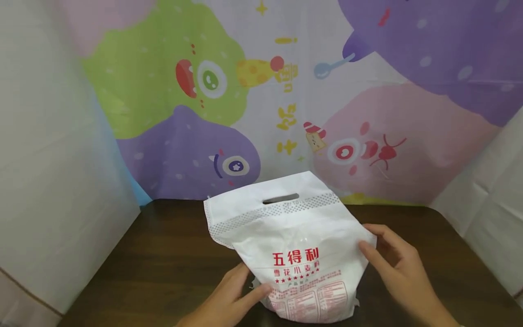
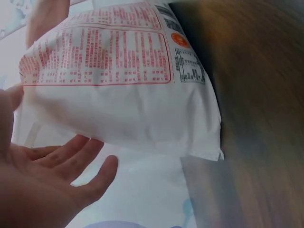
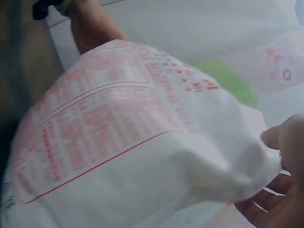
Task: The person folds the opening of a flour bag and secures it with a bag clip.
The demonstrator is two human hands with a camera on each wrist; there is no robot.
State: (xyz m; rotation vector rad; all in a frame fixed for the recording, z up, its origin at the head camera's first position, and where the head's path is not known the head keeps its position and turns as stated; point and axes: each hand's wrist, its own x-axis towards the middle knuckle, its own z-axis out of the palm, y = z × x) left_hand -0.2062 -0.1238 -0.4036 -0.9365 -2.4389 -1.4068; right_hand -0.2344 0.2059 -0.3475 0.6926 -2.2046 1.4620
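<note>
Resting on the dark wooden table (image 1: 163, 254), the white bag (image 1: 298, 254) with red print stands between my hands. My left hand (image 1: 229, 297) touches its lower left side with straight fingers. My right hand (image 1: 398, 268) pinches its right edge between thumb and fingers.

I note a dark wood-grain worktop (image 1: 163, 254) with rounded far corners. One white bag (image 1: 294, 245) printed in red lies on it, near the middle.
</note>
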